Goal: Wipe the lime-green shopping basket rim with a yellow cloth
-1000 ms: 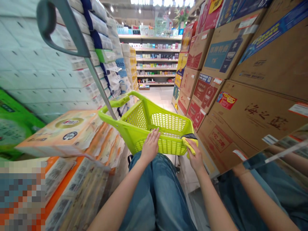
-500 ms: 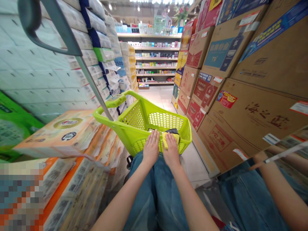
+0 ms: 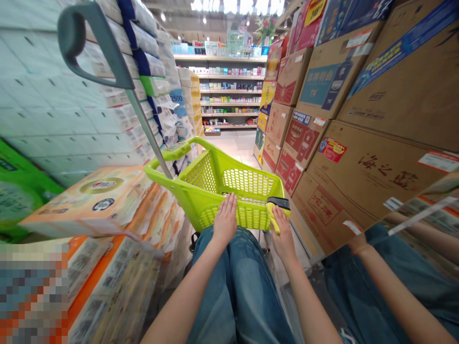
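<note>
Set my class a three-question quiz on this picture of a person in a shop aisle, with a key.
1. Which hand holds the yellow cloth?
2. True or false: the cardboard cartons are stacked on the person's right.
3. What does the left hand rest on? A: the green cart's basket; B: a carton; C: a tissue pack.

Key: 1. The right hand. 2. True. 3. A.

Bright even light from ceiling lamps point(image 3: 236, 6); strong fisheye bending at edges; left hand point(image 3: 226, 220) sharp.
</note>
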`<state>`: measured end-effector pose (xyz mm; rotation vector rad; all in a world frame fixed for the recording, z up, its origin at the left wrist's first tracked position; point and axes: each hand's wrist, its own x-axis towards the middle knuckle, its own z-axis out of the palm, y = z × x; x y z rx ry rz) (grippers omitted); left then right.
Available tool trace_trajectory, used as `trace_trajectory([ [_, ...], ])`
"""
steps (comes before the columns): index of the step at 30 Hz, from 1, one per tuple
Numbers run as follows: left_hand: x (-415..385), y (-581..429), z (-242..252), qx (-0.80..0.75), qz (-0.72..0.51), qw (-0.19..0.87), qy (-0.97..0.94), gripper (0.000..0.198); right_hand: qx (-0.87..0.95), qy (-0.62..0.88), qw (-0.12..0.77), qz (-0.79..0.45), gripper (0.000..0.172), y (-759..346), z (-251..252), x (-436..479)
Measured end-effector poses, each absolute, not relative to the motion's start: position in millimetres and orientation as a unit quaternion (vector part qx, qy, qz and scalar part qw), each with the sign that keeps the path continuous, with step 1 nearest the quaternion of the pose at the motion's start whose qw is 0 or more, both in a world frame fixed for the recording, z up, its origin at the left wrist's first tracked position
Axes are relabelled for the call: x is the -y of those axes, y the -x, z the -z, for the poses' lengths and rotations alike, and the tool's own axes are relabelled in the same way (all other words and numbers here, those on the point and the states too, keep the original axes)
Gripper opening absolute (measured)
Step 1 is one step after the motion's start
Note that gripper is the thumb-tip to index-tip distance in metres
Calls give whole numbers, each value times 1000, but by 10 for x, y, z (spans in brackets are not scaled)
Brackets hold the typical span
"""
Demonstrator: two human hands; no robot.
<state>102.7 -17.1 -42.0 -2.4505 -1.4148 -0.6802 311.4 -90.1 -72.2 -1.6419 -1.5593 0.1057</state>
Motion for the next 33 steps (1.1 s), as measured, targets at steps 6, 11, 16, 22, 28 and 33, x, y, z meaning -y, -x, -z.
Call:
trace_trajectory([
  [6,184,-1026,421,480,229,115,839,74,550,729,406,-18,54,-3056,727,897],
  [11,178,-1038,434,478,238,115,838,78,552,749,367,13,56,-2603,560,638],
  [16,157,-1034,442,479,242,111,836,73,650,682,335,-27,58,-2119,297,416],
  [22,174,-1055,439,486,239,114,833,69,702,642,306,-22,61,-2254,326,556],
  [28,194,-1089,431,490,244,107,830,75,647,688,328,-17,55,-2889,549,828],
  [33,186,-1083,440,489,249,100,830,74,547,742,386,-33,53,-3115,651,866],
])
